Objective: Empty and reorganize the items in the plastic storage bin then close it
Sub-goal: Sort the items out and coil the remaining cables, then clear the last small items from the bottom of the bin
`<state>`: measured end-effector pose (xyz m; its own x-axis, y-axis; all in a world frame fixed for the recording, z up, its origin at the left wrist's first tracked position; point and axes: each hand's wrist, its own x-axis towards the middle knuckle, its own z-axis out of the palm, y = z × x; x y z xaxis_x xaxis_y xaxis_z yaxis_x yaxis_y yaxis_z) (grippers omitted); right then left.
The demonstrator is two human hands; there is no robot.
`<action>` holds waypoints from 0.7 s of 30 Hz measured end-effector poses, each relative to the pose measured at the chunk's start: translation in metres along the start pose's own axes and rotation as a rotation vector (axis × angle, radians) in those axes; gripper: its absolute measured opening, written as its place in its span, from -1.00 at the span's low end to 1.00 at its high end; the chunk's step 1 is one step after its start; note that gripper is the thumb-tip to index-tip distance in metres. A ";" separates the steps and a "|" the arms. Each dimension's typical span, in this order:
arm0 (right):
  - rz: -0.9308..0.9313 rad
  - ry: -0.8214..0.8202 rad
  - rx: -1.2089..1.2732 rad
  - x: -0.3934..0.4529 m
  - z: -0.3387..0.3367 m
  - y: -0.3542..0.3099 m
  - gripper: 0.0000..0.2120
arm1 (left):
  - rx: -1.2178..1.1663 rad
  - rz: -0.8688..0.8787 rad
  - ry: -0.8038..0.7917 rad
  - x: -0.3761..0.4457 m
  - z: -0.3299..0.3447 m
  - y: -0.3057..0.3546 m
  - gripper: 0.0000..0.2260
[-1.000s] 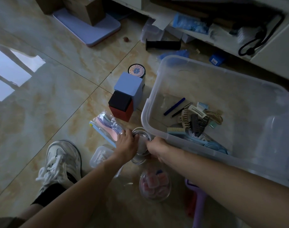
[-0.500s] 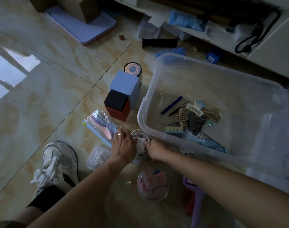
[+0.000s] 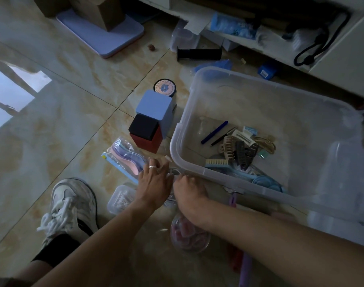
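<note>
**On the floor beside the bin: emptying is partly done**

Beside the near-left corner of the plastic bin [image 3: 266,189], both hands meet over a small clear container [image 3: 171,200] that sits on the floor, mostly hidden under them. The left hand [image 3: 154,183] lies over it with fingers fairly straight and spread, a ring on one. The right hand [image 3: 188,191] has its fingers curled downward at the container's edge; whether they actually pinch it I cannot tell.

My reading is that the emptying step is under way: boxes [image 3: 151,123], a packet of combs [image 3: 125,158] and a jar of pink rollers [image 3: 187,235] already lie out on the floor, while a pen [image 3: 214,132], hair clips [image 3: 239,148] and a brush [image 3: 220,163] remain in the bin. The next move likely calls for letting go of the container and reaching over the rim for those leftovers.

The bin stands open, mouth up, its long axis running from near left toward far right. No lid is clearly in view.
</note>
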<state>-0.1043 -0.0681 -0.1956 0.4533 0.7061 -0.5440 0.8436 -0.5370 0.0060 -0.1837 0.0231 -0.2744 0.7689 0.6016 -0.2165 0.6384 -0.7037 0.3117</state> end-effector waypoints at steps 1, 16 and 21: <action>0.008 -0.010 -0.003 0.000 0.001 0.001 -0.69 | 0.020 0.013 -0.020 0.001 0.000 0.001 -0.58; -0.211 -0.105 -0.015 -0.053 -0.127 -0.005 -0.82 | -0.665 -0.310 0.733 0.030 -0.124 0.030 -0.75; -0.169 -0.134 0.216 -0.059 -0.185 0.053 -0.75 | -0.692 -0.083 0.913 0.051 -0.172 0.089 -0.79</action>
<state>-0.0333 -0.0523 -0.0077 0.2577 0.7346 -0.6277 0.8165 -0.5130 -0.2651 -0.0944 0.0563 -0.0983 0.2320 0.8852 0.4033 0.3124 -0.4604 0.8309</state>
